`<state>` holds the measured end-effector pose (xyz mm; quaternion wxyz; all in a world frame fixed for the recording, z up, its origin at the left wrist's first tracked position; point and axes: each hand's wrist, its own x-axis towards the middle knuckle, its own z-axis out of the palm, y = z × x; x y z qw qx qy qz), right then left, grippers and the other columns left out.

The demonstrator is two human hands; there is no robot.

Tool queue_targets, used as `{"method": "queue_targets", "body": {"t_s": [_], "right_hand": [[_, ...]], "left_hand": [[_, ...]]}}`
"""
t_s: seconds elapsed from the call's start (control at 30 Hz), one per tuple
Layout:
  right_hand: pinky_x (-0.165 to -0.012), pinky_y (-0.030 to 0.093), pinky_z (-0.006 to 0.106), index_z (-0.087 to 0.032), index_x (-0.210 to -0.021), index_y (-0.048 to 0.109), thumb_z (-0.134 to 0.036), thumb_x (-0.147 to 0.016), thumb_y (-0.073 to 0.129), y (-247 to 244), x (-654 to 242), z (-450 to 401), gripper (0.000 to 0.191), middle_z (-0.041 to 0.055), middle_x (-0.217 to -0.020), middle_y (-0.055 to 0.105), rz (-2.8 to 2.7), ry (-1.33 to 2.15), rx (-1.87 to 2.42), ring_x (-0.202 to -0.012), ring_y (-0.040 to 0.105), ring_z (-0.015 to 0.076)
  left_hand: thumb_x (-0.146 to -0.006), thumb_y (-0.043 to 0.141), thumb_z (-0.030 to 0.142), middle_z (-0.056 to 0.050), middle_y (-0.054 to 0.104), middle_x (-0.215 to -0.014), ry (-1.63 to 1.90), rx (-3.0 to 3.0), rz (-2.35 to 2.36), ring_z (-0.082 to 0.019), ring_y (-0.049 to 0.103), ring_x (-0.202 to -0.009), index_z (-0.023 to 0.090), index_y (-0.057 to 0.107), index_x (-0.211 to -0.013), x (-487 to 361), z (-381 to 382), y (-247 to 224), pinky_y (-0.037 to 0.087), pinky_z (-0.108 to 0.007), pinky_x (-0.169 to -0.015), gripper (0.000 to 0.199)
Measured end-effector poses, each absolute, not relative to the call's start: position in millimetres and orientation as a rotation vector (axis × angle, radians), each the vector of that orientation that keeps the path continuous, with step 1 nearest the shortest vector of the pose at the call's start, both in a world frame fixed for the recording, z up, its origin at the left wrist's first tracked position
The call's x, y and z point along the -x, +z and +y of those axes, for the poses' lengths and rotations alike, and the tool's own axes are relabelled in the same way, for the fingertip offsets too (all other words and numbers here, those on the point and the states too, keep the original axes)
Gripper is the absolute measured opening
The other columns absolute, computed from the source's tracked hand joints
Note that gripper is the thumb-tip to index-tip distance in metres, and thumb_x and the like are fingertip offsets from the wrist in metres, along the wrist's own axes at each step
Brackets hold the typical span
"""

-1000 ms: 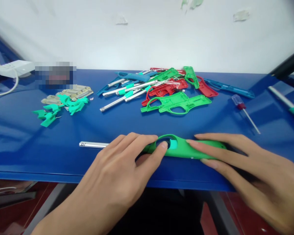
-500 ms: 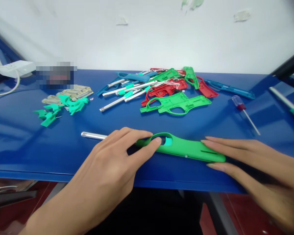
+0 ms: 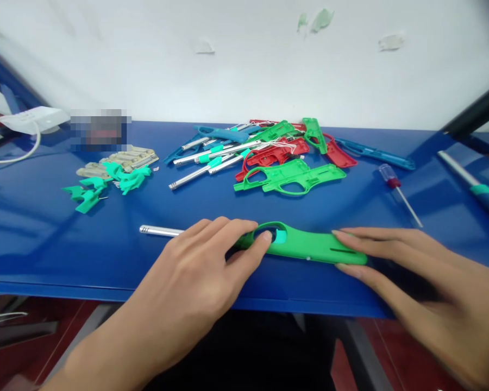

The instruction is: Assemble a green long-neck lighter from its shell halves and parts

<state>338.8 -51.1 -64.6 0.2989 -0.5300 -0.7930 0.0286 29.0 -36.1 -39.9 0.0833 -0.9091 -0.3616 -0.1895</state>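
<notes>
A green long-nosed gas lighter (image 3: 309, 245) lies along the front of the blue table, its metal tube (image 3: 158, 231) pointing left. Through the loop of its case a turquoise trigger (image 3: 280, 237) shows. My left hand (image 3: 199, 266) grips the lighter near the loop, thumb and index finger closed on the case; its other fingers partly cover where the tube meets the case. At the handle end, my right hand (image 3: 415, 266) has its fingers on the far edge and its thumb on the near edge, pinching the case between them.
Behind lie green case halves (image 3: 305, 182), red case halves (image 3: 273, 155) and silver lighter tubes (image 3: 191, 176) in a heap. Turquoise triggers (image 3: 87, 195) and clear fuel tanks (image 3: 130, 157) are on the left. A screwdriver (image 3: 399, 187) and another lighter (image 3: 481, 187) lie right.
My right thumb and fingers have moved in from beside the handle end and now close on it. The left hand keeps its grip. The view has shifted slightly.
</notes>
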Motion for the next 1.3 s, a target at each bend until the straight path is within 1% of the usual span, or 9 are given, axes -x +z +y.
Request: {"method": "queue_targets", "body": {"t_s": [0.13, 0.27, 0.4, 0.5, 0.6, 0.83, 1.0, 1.13, 1.3], "right_hand": [[-0.100, 0.048, 0.036, -0.042, -0.127, 0.068, -0.042, -0.105, 0.063, -66, -339, -48, 0.022, -0.0091, -0.129, 0.069, -2.138, 0.030, 1.348, -0.115, 0.068, 0.0191], [-0.100, 0.047, 0.027, -0.039, -0.131, 0.067, -0.040, -0.109, 0.057, -66, -336, -46, 0.024, -0.0080, -0.127, 0.070, -2.162, -0.057, 1.293, -0.112, 0.068, 0.0145], [-0.102, 0.045, 0.022, -0.036, -0.128, 0.067, -0.040, -0.110, 0.055, -65, -334, -45, 0.022, -0.0072, -0.124, 0.070, -2.162, -0.056, 1.285, -0.112, 0.067, 0.0125], [-0.104, 0.044, 0.022, -0.036, -0.129, 0.066, -0.039, -0.110, 0.054, -65, -333, -45, 0.023, -0.0066, -0.126, 0.069, -2.170, -0.036, 1.266, -0.114, 0.066, 0.0130], [-0.104, 0.046, 0.026, -0.037, -0.130, 0.066, -0.040, -0.110, 0.055, -66, -334, -45, 0.023, -0.0063, -0.127, 0.070, -2.176, -0.018, 1.265, -0.115, 0.067, 0.0154], [-0.104, 0.046, 0.024, -0.038, -0.131, 0.066, -0.044, -0.111, 0.052, -70, -334, -45, 0.025, -0.0075, -0.128, 0.070, -2.152, -0.007, 1.268, -0.116, 0.067, 0.0144], [-0.104, 0.046, 0.022, -0.038, -0.128, 0.067, -0.055, -0.106, 0.059, -70, -333, -47, 0.029, -0.0092, -0.129, 0.070, -2.132, -0.059, 1.292, -0.113, 0.069, 0.0136], [-0.100, 0.046, 0.022, -0.036, -0.125, 0.067, -0.045, -0.109, 0.055, -70, -330, -48, 0.023, -0.0090, -0.120, 0.072, -2.104, -0.074, 1.288, -0.106, 0.070, 0.0130], [-0.100, 0.046, 0.025, -0.033, -0.125, 0.067, -0.042, -0.109, 0.054, -71, -329, -48, 0.022, -0.0063, -0.120, 0.071, -2.116, -0.063, 1.267, -0.107, 0.069, 0.0150]], "left_hand": [[-0.104, 0.035, 0.003, -0.011, 0.068, -0.132, -0.573, 2.696, -1.039, -0.028, 0.068, -0.108, 0.015, 0.058, -0.141, -28, -35, -41, 0.056, -0.047, -0.093, 0.045], [-0.097, 0.046, -0.003, -0.009, 0.069, -0.132, -0.567, 2.758, -1.101, -0.029, 0.067, -0.114, 0.018, 0.059, -0.140, -29, -31, -40, 0.057, -0.049, -0.097, 0.049], [-0.103, 0.055, 0.009, -0.009, 0.070, -0.121, -0.643, 2.773, -1.152, -0.029, 0.068, -0.105, 0.017, 0.064, -0.127, -35, -28, -36, 0.060, -0.050, -0.090, 0.027], [-0.106, 0.059, 0.020, -0.007, 0.070, -0.123, -0.690, 2.787, -1.134, -0.027, 0.068, -0.102, 0.018, 0.065, -0.121, -38, -28, -36, 0.060, -0.048, -0.087, 0.017], [-0.103, 0.062, 0.015, -0.007, 0.072, -0.126, -0.658, 2.732, -1.064, -0.026, 0.069, -0.101, 0.016, 0.064, -0.125, -39, -28, -38, 0.059, -0.046, -0.086, 0.021], [-0.109, 0.052, 0.018, -0.006, 0.078, -0.107, -0.738, 2.623, -0.988, -0.025, 0.072, -0.085, 0.013, 0.068, -0.115, -39, -23, -36, 0.052, -0.040, -0.070, 0.018], [-0.109, 0.050, 0.017, -0.008, 0.078, -0.110, -0.749, 2.627, -1.026, -0.025, 0.072, -0.089, 0.014, 0.066, -0.119, -38, -25, -39, 0.051, -0.041, -0.075, 0.019], [-0.111, 0.048, 0.022, -0.007, 0.077, -0.108, -0.775, 2.658, -1.025, -0.024, 0.071, -0.089, 0.015, 0.064, -0.121, -38, -24, -41, 0.051, -0.040, -0.077, 0.020], [-0.110, 0.051, 0.022, -0.005, 0.076, -0.104, -0.817, 2.705, -1.043, -0.023, 0.071, -0.087, 0.016, 0.064, -0.119, -40, -22, -39, 0.052, -0.040, -0.077, 0.017]]}}
